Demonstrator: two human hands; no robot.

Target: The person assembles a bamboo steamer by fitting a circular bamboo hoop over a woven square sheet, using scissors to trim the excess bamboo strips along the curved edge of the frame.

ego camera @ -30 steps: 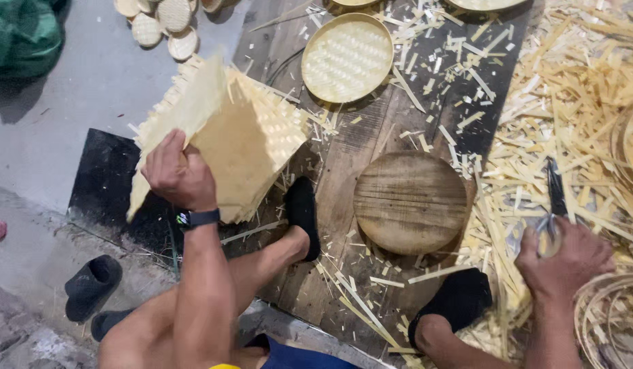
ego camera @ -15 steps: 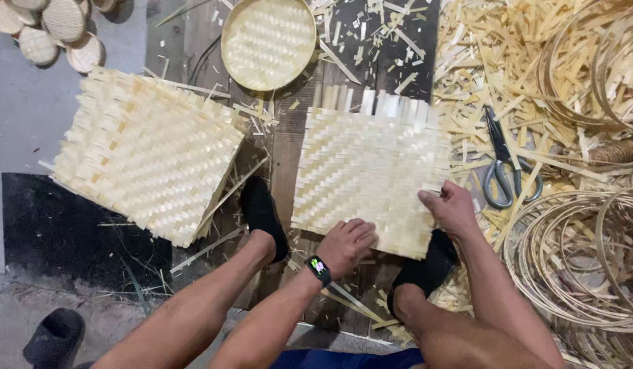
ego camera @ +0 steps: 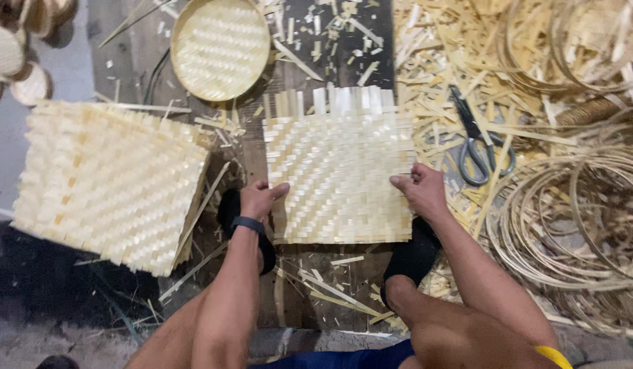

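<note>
We grip the square woven mat [ego camera: 338, 179] at centre by its side edges, left hand [ego camera: 259, 199] at nine o'clock, right hand [ego camera: 419, 193] at three, fingers pinching it flat. A stack of mats [ego camera: 104, 181] lies at nine, scissors [ego camera: 477, 140] at two. No packages or labels show.

A second ago the left hand [ego camera: 260, 198] held up a woven mat and the right hand [ego camera: 420, 191] was by the scissors [ego camera: 477, 147]. Then a woven mat [ego camera: 338, 174] lay flat in the middle, and both hands moved to grip its two sides.
</note>
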